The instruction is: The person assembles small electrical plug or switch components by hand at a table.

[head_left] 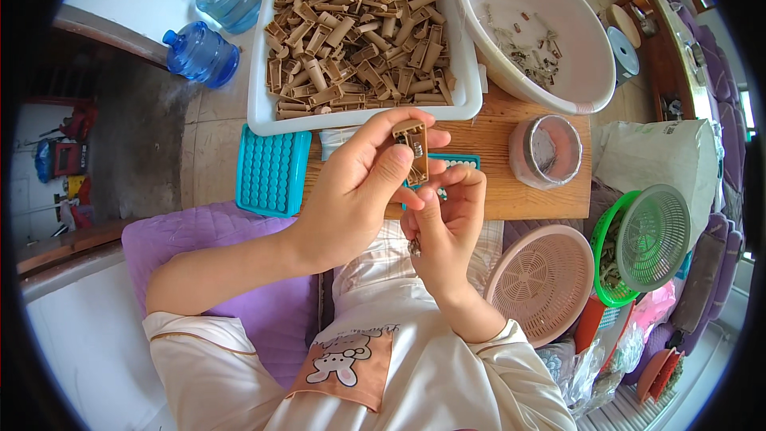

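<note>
Between the thumb and fingers of my left hand (345, 195) is a small tan plastic casing (420, 169), held upright with its hollow side showing. Inside it sit small metal pieces, one looking like a coil. My right hand (447, 243) is closed just below, its thumb and fingertip pinched close to the casing's lower end; whether they touch it I cannot tell. A small shiny metal part (414, 247) peeks out from the curled fingers of that hand. Behind the hands, a teal tray with small white pieces (453, 161) is partly covered.
A white tub (259, 96) heaped with tan casings (351, 40) stands at the back of the wooden table (511, 206). Beside it are a white basin (574, 56) with metal bits and a pinkish round container (523, 156). A teal dimpled tray (271, 172) lies left; baskets (538, 283) stand right.
</note>
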The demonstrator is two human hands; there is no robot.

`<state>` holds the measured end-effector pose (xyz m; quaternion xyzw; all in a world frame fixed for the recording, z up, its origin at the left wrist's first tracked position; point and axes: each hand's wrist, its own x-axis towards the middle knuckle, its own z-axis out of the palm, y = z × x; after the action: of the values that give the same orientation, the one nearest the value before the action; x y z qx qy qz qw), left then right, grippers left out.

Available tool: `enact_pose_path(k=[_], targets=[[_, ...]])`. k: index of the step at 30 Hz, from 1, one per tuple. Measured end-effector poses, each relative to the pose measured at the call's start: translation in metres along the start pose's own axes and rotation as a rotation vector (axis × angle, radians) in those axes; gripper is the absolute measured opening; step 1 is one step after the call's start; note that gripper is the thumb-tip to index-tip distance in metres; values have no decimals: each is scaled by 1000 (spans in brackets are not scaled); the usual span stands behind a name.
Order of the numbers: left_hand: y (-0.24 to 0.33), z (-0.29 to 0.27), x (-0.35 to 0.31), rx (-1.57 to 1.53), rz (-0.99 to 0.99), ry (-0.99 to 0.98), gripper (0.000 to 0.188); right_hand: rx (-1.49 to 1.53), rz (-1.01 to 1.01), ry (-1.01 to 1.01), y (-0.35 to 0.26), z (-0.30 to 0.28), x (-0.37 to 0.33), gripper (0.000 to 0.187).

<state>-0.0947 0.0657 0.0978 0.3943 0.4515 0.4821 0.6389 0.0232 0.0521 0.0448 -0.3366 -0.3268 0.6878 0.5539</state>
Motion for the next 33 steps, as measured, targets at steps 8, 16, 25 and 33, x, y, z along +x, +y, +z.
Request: enact_pose_path(k=[8, 16, 25, 33], targets=[[-2, -2, 4, 25, 102, 32, 34, -19, -20, 33, 0, 4, 3, 27], [-2, -3, 3, 136, 99, 50, 34, -111, -109, 70, -2, -2, 5, 26], [0, -3, 2, -11, 22, 67, 32, -91, 3, 23, 6, -2, 8, 20], [-1, -6, 6, -249, -71, 77, 32, -106, 57, -105, 0, -6, 15, 21]])
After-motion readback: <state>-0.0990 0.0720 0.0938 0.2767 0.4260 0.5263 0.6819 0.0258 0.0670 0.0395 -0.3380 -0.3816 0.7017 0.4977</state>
